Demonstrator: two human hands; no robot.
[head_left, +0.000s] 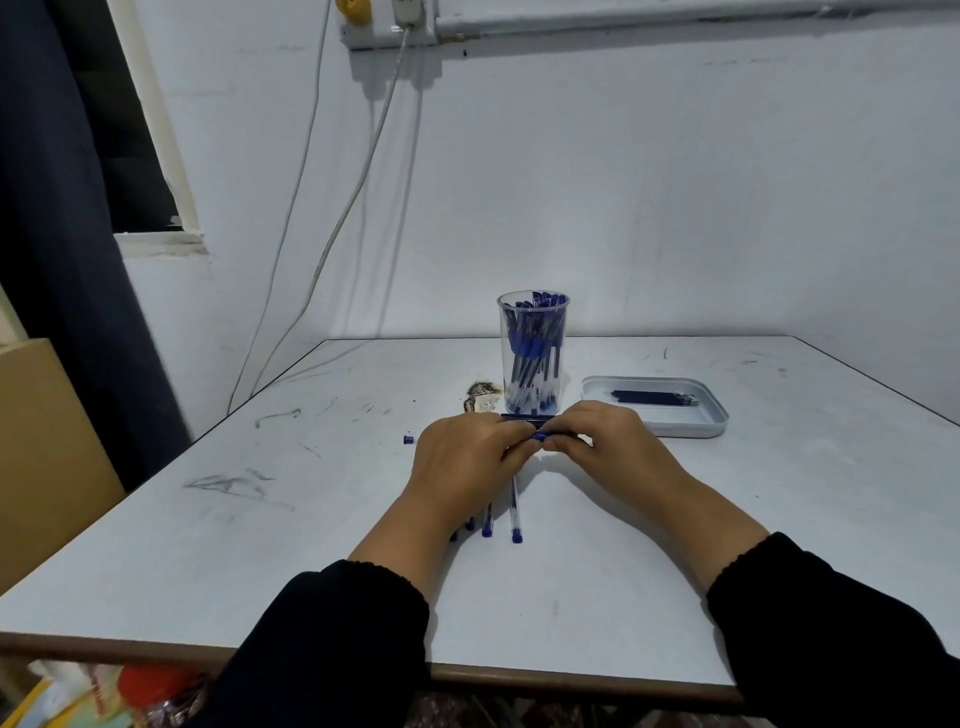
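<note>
My left hand (470, 457) and my right hand (605, 441) meet over the middle of the white table (311, 545), fingers curled round one blue pen (540, 436) held crosswise between them. Only a small blue part of that pen shows between the fingertips. Several clear pens with blue caps (514, 512) lie on the table under and beside my left wrist. A clear cup full of blue pens (533, 353) stands just behind my hands. To its right sits a shallow white tray (717, 421) with several dark blue refills (654, 398) in it.
A small blue cap (408, 439) lies alone left of my left hand. A dark burnt patch (482, 397) marks the table beside the cup. Cables hang down the white wall (675, 208) behind. A dark curtain (67, 260) and a brown board (47, 457) stand at the left.
</note>
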